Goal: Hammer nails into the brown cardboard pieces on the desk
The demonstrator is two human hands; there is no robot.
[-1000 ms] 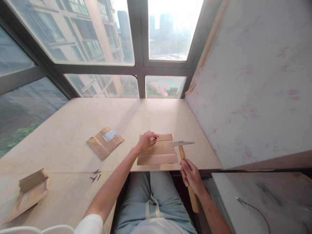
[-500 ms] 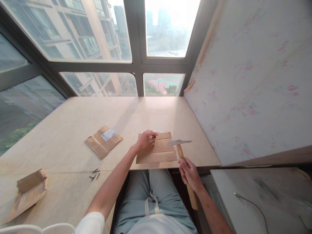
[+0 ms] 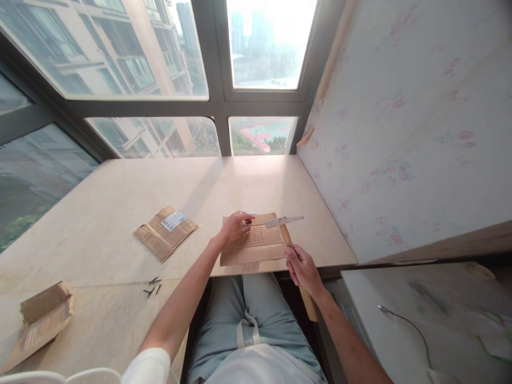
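Note:
My left hand [image 3: 237, 226] rests on a flat piece of cardboard [image 3: 252, 255], its fingers pinched round a small dark nail, mostly hidden by them. Rows of punched holes [image 3: 256, 234] run across the middle of this cardboard. In my right hand [image 3: 303, 269] is a hammer [image 3: 285, 234], gripped by its wooden handle. The hammer's metal head [image 3: 285, 221] hangs over the cardboard's right side, a short way right of my left fingers and apart from them.
Several dark nails [image 3: 152, 288] lie on the pale wooden table [image 3: 168, 181], left of my forearm. Farther back is folded cardboard with a white label [image 3: 173, 220]. An open cardboard box [image 3: 46, 320] sits at the left. At right, a cable [image 3: 408, 322] lies on a lower white surface [image 3: 368, 298].
My right hand has brought the hammer slightly up and to the left, its head closer to my left hand. The left hand keeps its pinch over the cardboard. The view has shifted a little.

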